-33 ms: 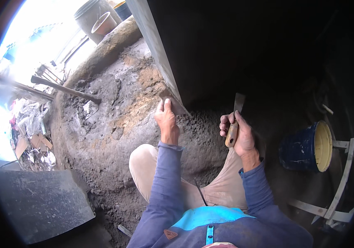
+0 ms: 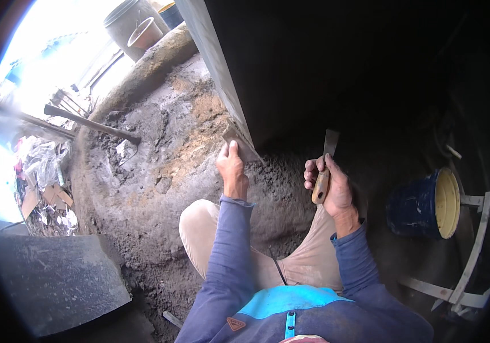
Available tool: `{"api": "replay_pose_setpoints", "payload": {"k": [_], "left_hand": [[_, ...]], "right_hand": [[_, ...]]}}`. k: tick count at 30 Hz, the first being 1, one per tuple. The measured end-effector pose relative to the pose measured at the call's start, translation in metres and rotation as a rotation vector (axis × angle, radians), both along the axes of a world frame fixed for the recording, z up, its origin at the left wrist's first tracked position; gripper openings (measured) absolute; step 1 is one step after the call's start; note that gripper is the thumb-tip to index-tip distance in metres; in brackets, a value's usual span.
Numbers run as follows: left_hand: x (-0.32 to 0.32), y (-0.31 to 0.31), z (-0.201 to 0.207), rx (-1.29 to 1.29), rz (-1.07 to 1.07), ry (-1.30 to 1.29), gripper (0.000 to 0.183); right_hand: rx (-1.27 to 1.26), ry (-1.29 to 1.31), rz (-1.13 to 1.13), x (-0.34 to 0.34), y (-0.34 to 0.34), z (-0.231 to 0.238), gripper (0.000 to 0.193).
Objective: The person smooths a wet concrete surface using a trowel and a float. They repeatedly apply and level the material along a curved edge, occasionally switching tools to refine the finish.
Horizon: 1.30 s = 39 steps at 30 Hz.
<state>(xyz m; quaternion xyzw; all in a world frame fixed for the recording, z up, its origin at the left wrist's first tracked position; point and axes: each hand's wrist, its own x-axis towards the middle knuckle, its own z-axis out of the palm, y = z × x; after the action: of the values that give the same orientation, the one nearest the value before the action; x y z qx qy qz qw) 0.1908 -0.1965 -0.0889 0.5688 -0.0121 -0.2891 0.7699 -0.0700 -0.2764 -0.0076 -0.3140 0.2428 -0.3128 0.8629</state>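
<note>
The left hand (image 2: 232, 170) pinches one edge of a thin flat plate (image 2: 247, 151) near the centre of the view, the thumb on top and the other fingers mostly hidden beneath. The right hand (image 2: 336, 188), at four o'clock from the left, is curled round the wooden handle (image 2: 320, 187) of a putty knife (image 2: 331, 143), whose blade points to twelve and touches nothing.

The step in hand appears to be setting or working the plate at the lower end of a pale strip (image 2: 222, 80), which runs down from eleven o'clock beside a deep shadow. The knife seems to be held ready rather than in use. As I judge it, any move here calls for a steady, light pinch and care with the angle, since plate and strip lie very close; whether they touch, I cannot tell.

The plate looks grey-brown, dull and straight-edged, tilted with its far end toward four o'clock. The knife's blade is greyish and flares slightly at its tip; its handle is yellowish-brown and worn, with a dark hole near the butt.

Rough earth (image 2: 165, 214) spreads below and to the left. A long-handled tool (image 2: 93, 123) lies at ten o'clock, and a dark blue bucket (image 2: 411, 206) tilts at four, its yellow inside showing.
</note>
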Motion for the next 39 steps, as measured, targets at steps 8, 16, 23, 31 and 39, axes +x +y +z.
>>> {"api": "replay_pose_setpoints", "payload": {"k": [8,16,23,31,39], "left_hand": [[0.006,-0.005,-0.04,0.068,-0.059,0.158,0.041],[0.045,0.005,0.073,-0.107,0.07,-0.18,0.046],[0.035,0.007,-0.087,0.055,0.184,0.37,0.038],[0.033,-0.016,-0.125,0.181,0.006,0.373,0.02],[0.03,-0.01,-0.092,0.084,0.001,0.271,0.025]], "right_hand": [[0.003,-0.01,0.026,0.009,0.004,0.001,0.036],[0.019,-0.008,-0.001,-0.001,-0.003,-0.004,0.036],[-0.006,0.018,0.041,0.016,0.003,-0.003,0.036],[-0.003,0.015,0.014,0.007,0.002,-0.003,0.036],[-0.003,-0.007,0.023,0.0,0.001,-0.004,0.036]]}}
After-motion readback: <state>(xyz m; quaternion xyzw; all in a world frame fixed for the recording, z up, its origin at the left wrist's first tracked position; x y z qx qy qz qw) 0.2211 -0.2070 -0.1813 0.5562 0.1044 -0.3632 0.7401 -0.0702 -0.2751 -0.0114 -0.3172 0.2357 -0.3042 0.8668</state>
